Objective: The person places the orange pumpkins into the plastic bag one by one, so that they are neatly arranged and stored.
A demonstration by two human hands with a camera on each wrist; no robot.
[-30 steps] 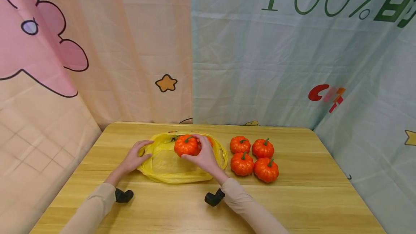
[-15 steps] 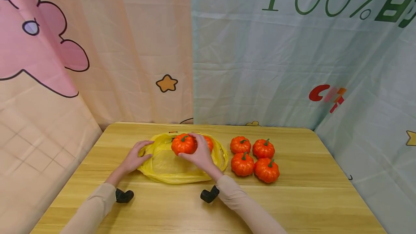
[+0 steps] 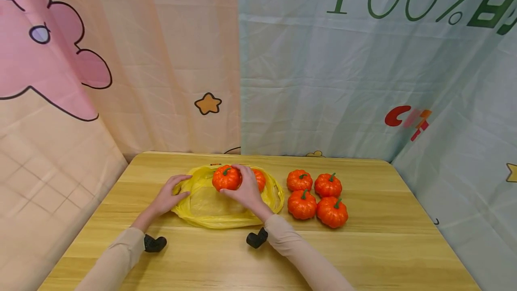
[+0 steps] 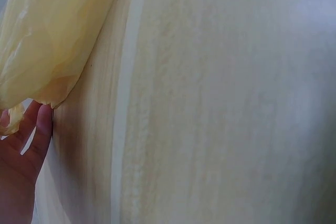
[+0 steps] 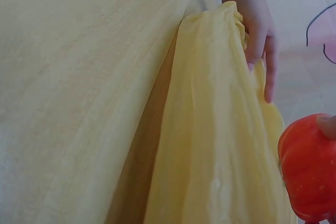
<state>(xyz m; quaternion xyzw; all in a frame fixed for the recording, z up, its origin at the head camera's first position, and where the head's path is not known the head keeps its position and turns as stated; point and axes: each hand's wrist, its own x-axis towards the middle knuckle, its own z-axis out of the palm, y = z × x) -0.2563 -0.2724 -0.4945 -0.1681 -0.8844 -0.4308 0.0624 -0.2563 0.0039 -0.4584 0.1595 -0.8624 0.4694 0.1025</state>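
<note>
The right hand point(image 3: 247, 192) has its thumb and fingers clamped round the side of an orange pumpkin point(image 3: 226, 178), its short green stem uppermost; whether this pumpkin touches the bottom of the bag below cannot be told. It is at the mouth of a yellow plastic bag point(image 3: 210, 221), which lies spread and gaping on the wooden desk point(image 3: 383, 255), left of the middle and toward the far edge. In the right wrist view the held pumpkin shows just beside the bag's pale yellow side, a thumb over its top. A second pumpkin point(image 3: 259, 179) sits inside the bag, partly hidden behind the right hand. The left hand point(image 3: 169, 196) is at the bag's left rim, its grip apart: thumb and fingers are spread and touch the thin plastic, and the left wrist view shows fingertips against the bag's lower edge. To the right of the bag, and apart from it, four more pumpkins point(image 3: 317, 199) stand close together on the desk, two at the back and two in front, all with green stems. Both arms wear beige sleeves point(image 3: 111, 259). Behind the desk hang a peach curtain point(image 3: 177, 57) and a pale blue curtain point(image 3: 307, 80), the blue one printed with a green "100%".
</note>
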